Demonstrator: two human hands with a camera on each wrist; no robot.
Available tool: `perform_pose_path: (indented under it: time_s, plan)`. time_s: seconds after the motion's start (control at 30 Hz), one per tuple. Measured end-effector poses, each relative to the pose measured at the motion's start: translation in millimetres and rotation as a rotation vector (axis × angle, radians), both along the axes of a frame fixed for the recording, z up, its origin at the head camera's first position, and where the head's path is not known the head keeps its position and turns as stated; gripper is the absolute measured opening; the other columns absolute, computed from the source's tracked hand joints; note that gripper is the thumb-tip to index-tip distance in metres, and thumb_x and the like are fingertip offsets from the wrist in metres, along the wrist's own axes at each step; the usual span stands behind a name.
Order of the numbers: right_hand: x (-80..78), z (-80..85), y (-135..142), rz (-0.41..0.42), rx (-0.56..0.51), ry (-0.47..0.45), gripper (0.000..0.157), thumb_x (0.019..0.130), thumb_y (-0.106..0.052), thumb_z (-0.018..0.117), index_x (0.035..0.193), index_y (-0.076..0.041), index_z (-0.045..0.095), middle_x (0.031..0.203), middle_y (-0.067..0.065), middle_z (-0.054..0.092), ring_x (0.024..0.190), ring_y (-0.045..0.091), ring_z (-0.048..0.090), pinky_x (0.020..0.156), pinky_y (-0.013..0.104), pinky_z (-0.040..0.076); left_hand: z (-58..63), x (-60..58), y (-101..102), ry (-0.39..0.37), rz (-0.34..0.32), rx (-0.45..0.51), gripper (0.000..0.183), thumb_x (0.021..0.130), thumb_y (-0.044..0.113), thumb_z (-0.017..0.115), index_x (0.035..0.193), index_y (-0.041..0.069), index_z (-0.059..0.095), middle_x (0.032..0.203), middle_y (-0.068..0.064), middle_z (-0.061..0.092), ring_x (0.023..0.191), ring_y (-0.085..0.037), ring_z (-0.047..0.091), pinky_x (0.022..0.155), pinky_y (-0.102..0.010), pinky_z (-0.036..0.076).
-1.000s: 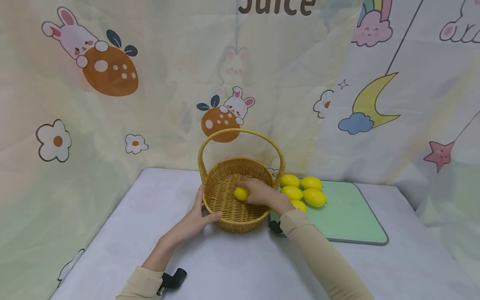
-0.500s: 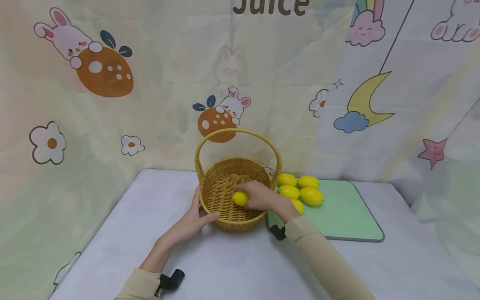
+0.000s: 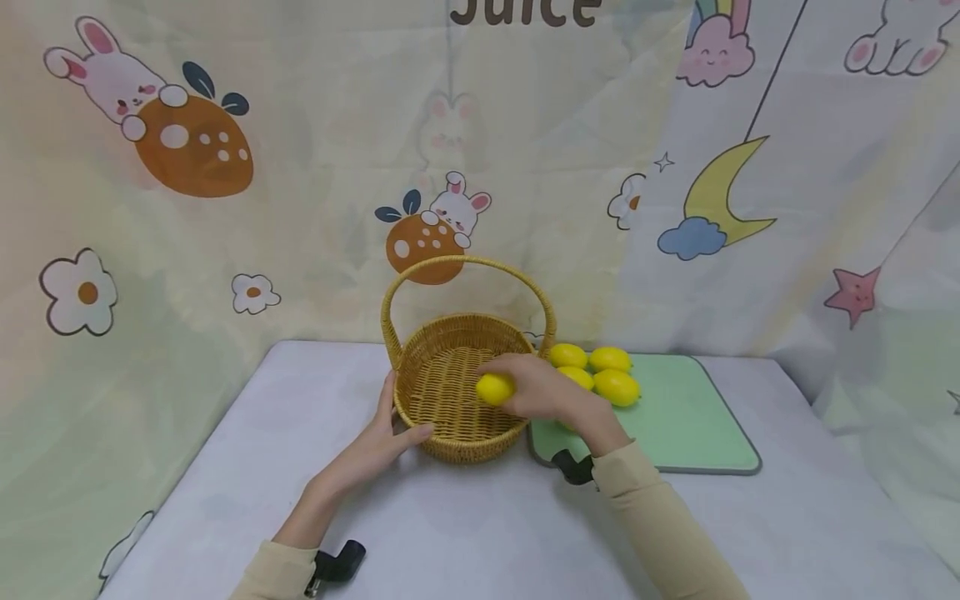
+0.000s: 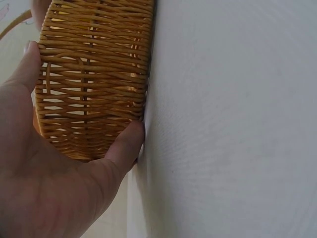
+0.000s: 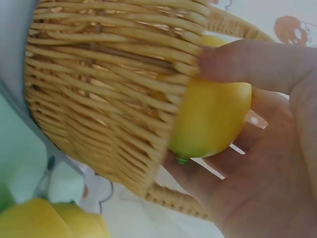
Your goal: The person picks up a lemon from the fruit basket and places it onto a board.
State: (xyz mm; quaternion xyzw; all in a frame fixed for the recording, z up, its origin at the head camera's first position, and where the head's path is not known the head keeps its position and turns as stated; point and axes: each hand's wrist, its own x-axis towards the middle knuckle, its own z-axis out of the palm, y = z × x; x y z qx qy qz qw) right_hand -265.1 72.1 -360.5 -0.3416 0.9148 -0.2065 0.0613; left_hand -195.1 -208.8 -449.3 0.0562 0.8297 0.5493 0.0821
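A round wicker basket (image 3: pixel 461 451) with a tall arched handle stands on the table. At its left side my left hand (image 3: pixel 372 447) holds the wall, thumb and fingers spread against the weave (image 4: pixel 89 89). My right hand (image 3: pixel 538 389) reaches over the right rim and grips a yellow lemon (image 3: pixel 495 389) inside the basket's opening. In the right wrist view, the thumb lies across the lemon (image 5: pixel 213 114) close to the rim, which hides part of the fruit. Woven floor shows around the held lemon.
Right of the basket lies a light green cutting board (image 3: pixel 693 417) with a grey edge. Several lemons (image 3: pixel 617 388) sit on its left part, some partly hidden by my right arm. A printed cloth (image 3: pixel 322 167) hangs behind the table (image 3: pixel 450 533).
My right hand, still gripping the lemon, has shifted right and slightly up inside the basket. My left hand keeps its place on the wall. The head view has drifted a little.
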Motion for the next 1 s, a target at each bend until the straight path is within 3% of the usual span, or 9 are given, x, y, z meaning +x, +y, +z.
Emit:
perform_pose_path:
  time_s: [0.2, 0.47, 1.0]
  plan:
    - [9.0, 10.4, 12, -0.017, 0.002, 0.027, 0.064, 0.080, -0.003, 0.067, 0.138, -0.027, 0.060, 0.138, -0.007, 0.059, 0.118, 0.015, 0.055, 0.096, 0.035, 0.047, 1.6, 0.8, -1, 0.009, -0.001, -0.003, 0.107, 0.093, 0.048, 0.066, 0.145, 0.053, -0.028, 0.167, 0.000, -0.015, 0.156, -0.030, -0.005, 0.119, -0.066, 0.004]
    - [21.1, 17.3, 30, -0.042, -0.042, 0.062, 0.058, 0.081, -0.009, 0.074, 0.135, -0.025, 0.061, 0.134, -0.006, 0.062, 0.117, 0.016, 0.057, 0.096, 0.038, 0.049, -1.2, -1.5, -2, 0.011, -0.004, 0.007, 0.108, 0.093, 0.048, 0.065, 0.147, 0.051, -0.028, 0.167, 0.000, -0.014, 0.156, -0.030, -0.007, 0.118, -0.069, 0.003]
    - [29.6, 7.9, 80, -0.133, -0.168, 0.077, 0.057, 0.077, -0.002, 0.073, 0.132, -0.016, 0.064, 0.129, 0.000, 0.064, 0.107, 0.020, 0.058, 0.090, 0.040, 0.050, -1.7, -1.5, -1, 0.030, -0.023, 0.011, 0.107, 0.094, 0.045, 0.065, 0.149, 0.049, -0.027, 0.167, -0.001, -0.015, 0.156, -0.031, -0.006, 0.118, -0.069, 0.006]
